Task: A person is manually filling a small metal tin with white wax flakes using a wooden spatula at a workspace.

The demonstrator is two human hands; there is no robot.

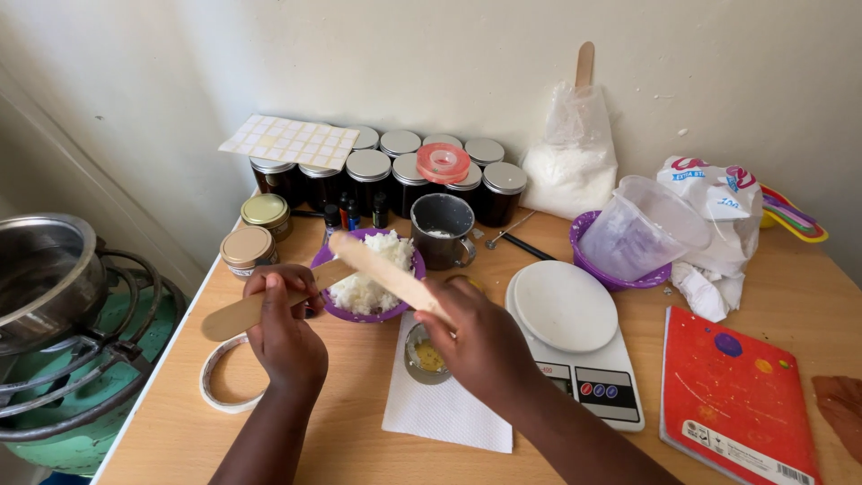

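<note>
At centre frame we find the left hand (283, 328) closed around a flat wooden stick (269, 301) and the right hand (485, 337) gripping a second wooden stick (386, 274); both sticks reach over a purple bowl (359, 314) of white flakes. Below the right hand sits a small tin (424, 357) on a white napkin (440, 409). A white kitchen scale (575, 337) lies just right of it.

Two flat wooden sticks (269, 301) (386, 274) — crossed, over purple bowl (406, 301)
</note>
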